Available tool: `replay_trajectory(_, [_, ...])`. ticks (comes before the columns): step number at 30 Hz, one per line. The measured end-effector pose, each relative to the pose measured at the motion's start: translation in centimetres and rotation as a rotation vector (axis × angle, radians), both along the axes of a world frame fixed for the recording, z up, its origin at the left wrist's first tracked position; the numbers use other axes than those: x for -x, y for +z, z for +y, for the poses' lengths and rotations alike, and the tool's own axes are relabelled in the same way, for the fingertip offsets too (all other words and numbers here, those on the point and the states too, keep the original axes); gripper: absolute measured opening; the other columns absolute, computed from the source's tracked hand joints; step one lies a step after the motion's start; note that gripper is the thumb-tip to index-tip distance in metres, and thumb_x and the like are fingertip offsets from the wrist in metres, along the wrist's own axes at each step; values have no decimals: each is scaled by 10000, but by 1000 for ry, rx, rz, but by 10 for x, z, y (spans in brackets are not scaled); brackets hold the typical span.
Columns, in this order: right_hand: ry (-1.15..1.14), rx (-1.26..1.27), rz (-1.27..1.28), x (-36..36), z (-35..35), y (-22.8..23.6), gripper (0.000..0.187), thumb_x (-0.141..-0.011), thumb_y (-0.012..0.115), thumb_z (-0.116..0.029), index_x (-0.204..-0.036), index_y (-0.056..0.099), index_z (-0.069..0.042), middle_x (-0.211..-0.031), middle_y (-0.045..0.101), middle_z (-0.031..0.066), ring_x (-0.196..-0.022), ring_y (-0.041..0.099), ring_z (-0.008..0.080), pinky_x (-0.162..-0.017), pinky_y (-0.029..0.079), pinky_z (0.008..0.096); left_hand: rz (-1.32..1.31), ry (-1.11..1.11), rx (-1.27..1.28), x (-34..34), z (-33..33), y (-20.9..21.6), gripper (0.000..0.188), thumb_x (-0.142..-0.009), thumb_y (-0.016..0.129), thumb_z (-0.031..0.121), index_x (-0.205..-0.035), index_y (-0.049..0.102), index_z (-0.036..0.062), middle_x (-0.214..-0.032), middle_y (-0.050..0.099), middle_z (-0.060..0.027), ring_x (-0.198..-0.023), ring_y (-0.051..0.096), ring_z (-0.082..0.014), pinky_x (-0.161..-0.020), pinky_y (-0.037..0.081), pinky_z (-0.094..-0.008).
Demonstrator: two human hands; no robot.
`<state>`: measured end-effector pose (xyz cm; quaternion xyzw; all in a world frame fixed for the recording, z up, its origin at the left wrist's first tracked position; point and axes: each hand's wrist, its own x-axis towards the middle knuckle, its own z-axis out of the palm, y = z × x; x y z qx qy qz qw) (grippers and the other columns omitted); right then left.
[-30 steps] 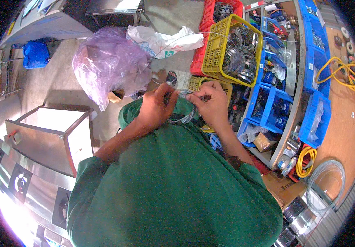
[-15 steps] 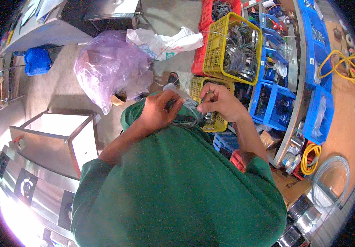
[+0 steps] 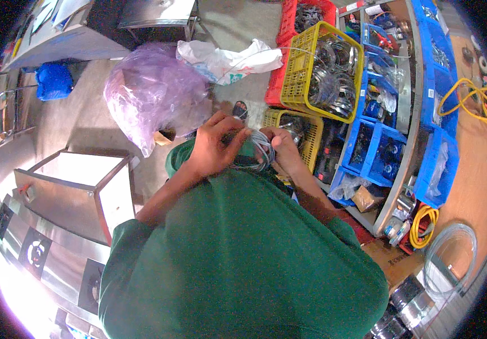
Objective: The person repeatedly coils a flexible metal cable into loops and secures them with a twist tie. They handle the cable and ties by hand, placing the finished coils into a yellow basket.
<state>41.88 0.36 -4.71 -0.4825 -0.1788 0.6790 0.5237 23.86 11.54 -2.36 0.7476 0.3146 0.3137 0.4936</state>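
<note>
On the left, my left hand is curled, thumb and forefinger pinching the grey coil at its upper left. The coil lies between my hands, in front of my green shirt, its visible strands bowing rightward, then curving back toward me. My right hand is just beside its right side; I cannot tell whether that grip is closed. Farther right stands a small yellow crate.

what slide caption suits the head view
Left hand and right hand at a grey cable coil, yellow crates beyond
</note>
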Motion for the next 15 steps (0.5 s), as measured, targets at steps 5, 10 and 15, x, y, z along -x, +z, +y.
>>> replay_trajectory(5, [-54, 118, 47, 13, 10, 13, 455, -864, 704, -476, -802, 593, -39, -636, 543, 5, -490, 468, 93, -415, 376, 257, 66, -15, 53, 0, 5, -4, 116, -846, 718, 117, -878, 653, 26, -821, 607, -132, -673, 608, -278, -592, 483, -359])
replay_trajectory(10, [4, 144, -314, 11, 20, 19, 349, -934, 658, -380, -812, 611, -57, -619, 531, -18, -484, 448, 62, -417, 333, 233, 96, 37, 150, -2, 3, 1, 121, -859, 706, 122, -906, 656, 23, -853, 631, -131, -698, 629, -268, -617, 497, -361])
replay_trajectory(15, [8, 48, -437, 4, 26, 15, 347, -945, 642, -392, -923, 616, -46, -676, 549, -30, -558, 479, 56, -491, 364, 223, 72, 35, 62, -6, 4, 3, 190, -880, 684, 123, -1042, 661, 24, -949, 645, -149, -789, 662, -281, -703, 521, -362])
